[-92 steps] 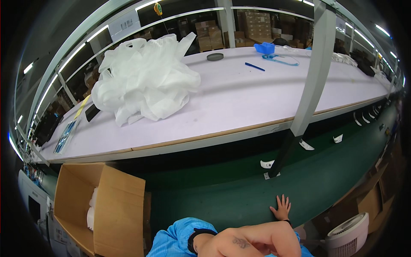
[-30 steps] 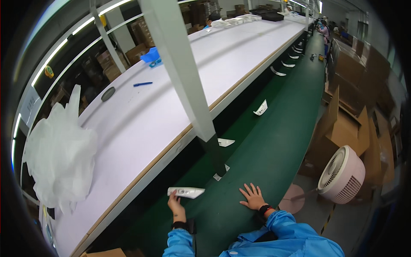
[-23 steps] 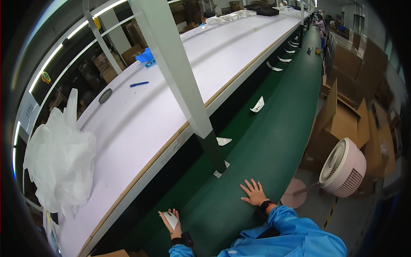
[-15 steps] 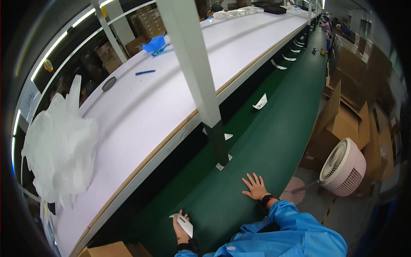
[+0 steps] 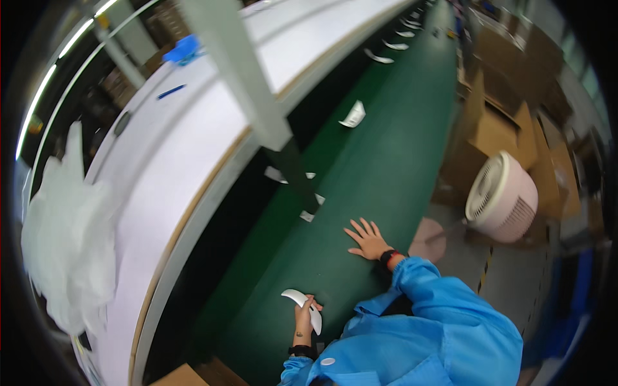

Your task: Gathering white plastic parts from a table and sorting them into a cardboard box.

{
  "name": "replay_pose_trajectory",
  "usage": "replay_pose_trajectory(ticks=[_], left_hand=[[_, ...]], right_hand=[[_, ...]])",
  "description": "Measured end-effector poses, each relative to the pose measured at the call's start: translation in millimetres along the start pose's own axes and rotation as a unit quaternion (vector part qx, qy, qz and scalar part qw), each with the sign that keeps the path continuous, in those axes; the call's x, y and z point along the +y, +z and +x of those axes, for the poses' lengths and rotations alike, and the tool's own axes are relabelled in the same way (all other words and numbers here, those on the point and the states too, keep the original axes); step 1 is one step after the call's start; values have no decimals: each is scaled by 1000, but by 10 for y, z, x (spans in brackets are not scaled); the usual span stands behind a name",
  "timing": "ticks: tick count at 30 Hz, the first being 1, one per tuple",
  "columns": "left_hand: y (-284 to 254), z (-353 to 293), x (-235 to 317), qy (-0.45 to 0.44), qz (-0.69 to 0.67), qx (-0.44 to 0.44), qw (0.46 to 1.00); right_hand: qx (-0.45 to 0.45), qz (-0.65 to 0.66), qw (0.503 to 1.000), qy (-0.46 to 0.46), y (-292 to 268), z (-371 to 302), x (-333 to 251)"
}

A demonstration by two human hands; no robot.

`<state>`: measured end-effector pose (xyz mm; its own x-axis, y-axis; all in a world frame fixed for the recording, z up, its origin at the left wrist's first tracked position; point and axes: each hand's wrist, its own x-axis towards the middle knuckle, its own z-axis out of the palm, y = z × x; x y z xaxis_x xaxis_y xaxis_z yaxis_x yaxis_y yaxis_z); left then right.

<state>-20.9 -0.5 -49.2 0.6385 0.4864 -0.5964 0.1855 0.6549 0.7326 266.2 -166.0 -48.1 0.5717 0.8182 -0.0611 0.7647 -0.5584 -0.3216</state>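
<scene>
My left hand (image 5: 304, 315) grips a curved white plastic part (image 5: 295, 296), with the thumb and fingers round its middle and both ends sticking out. It is held over the near end of the green belt (image 5: 386, 174). Flat on the belt, fingers spread, rests my right hand (image 5: 369, 243), holding nothing. Farther up the belt lies another white part (image 5: 353, 114). Several more curved white parts (image 5: 379, 56) are lined up beyond it.
A grey post (image 5: 241, 77) rises beside the belt, past a long white table (image 5: 167, 161) on the left. Clear plastic wrap (image 5: 67, 238) hangs at the table's left. A pink fan (image 5: 505, 196) and open cardboard boxes (image 5: 496, 132) stand on the right.
The view has shifted, so the surroundings sit higher and farther left. The white part has turned in my left hand and shows its curved edge. My right hand still lies spread on the belt.
</scene>
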Motion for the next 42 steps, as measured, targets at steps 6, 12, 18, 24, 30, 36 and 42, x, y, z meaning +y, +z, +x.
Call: replay_pose_trajectory(ticks=[6, 12, 18, 24, 30, 36, 42], left_hand=[[-32, -130, -122, 53, 123, -7, 991], [39, -57, 69, 2, 170, -64, 983], [1, -76, 180, -10, 142, -55, 988], [-85, -142, -32, -8, 184, -29, 983], [-243, -378, -214, -30, 157, -11, 987], [-363, -600, -249, -52, 88, 65, 993], [-301, -733, 87, -35, -123, 101, 987]], right_hand=[[-3, 44, 998, 34, 3, 25, -24], [-14, 76, 996, 37, -14, -16, 29], [7, 118, 992, 49, -152, 45, -251], [-37, 238, 970, 40, -116, 591, -867], [126, 250, 951, -130, -116, 1532, -1372], [262, 95, 960, -23, 97, 2606, -1408], [127, -24, 990, 60, 302, 2706, -1343]])
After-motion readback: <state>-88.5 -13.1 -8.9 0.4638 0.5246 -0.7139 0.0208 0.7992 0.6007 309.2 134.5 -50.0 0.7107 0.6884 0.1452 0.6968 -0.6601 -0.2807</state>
